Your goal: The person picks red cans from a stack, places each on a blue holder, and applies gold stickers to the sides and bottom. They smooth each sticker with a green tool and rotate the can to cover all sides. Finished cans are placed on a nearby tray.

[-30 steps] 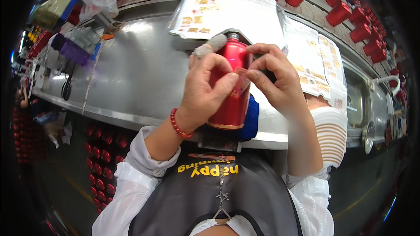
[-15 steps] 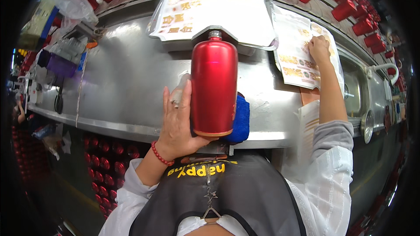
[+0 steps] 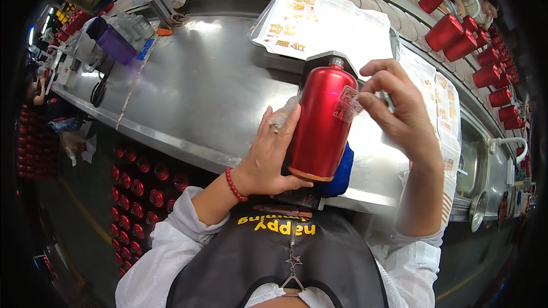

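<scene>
A glossy red bottle (image 3: 323, 120) with a gold-coloured base rim lies in front of me, its clear neck pointing away. The neck rests at a dark angled bracket (image 3: 329, 56). My left hand (image 3: 264, 151) holds the bottle along its left side, thumb under the base; it wears a worn grey covering on one finger. My right hand (image 3: 402, 111) pinches a small clear sticker (image 3: 346, 104) with pale printed marks between thumb and forefinger. The sticker is over the bottle's right upper side; whether it touches cannot be made out. A blue cloth (image 3: 341, 175) is partly hidden beside the bottle.
Behind the bottle lies a white sheet with gold print (image 3: 342, 25) on a tray. Another sticker sheet (image 3: 442, 100) is at the right, before a sink (image 3: 472, 165). A purple bottle (image 3: 114, 41) stands left. Red bottles (image 3: 443, 33) line a conveyor; a person is beyond.
My right hand has come from the sticker sheet at the right to the bottle, now with a sticker in its fingers. My left hand stays on the bottle; the view has shifted and tilted.
</scene>
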